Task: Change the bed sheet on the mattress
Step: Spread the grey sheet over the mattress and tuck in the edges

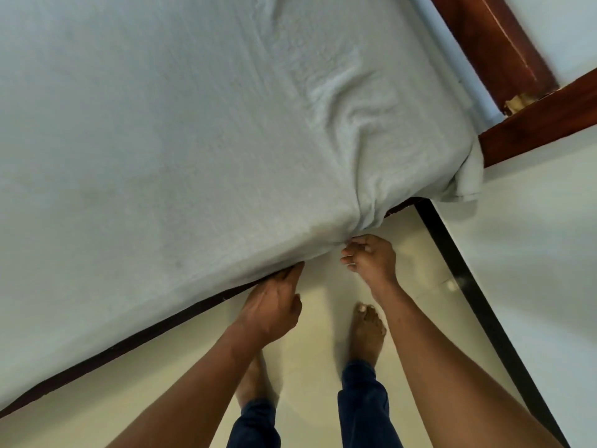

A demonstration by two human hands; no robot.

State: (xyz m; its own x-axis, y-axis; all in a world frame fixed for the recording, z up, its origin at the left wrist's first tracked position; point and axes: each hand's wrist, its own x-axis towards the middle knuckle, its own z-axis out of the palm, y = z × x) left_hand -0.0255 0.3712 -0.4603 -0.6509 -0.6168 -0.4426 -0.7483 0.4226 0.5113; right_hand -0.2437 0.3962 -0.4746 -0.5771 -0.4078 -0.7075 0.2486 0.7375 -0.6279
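While the person stands barefoot on the pale floor by the bed, the pale blue sheet lies spread flat over the mattress and hides it. I think the step is work on the sheet's near edge, close to the corner, but I cannot tell if it is being tucked in or pulled off. The left hand has its fingers straight and together, pushed under the sheet's edge. The right hand has curled fingers and seems to pinch the bunched cloth where the wrinkles meet. A loose flap hangs off the corner by the dark wooden bed frame. Next, both hands should move along to that corner. The near edge runs from lower left up to the right; which side is the long one I cannot tell.
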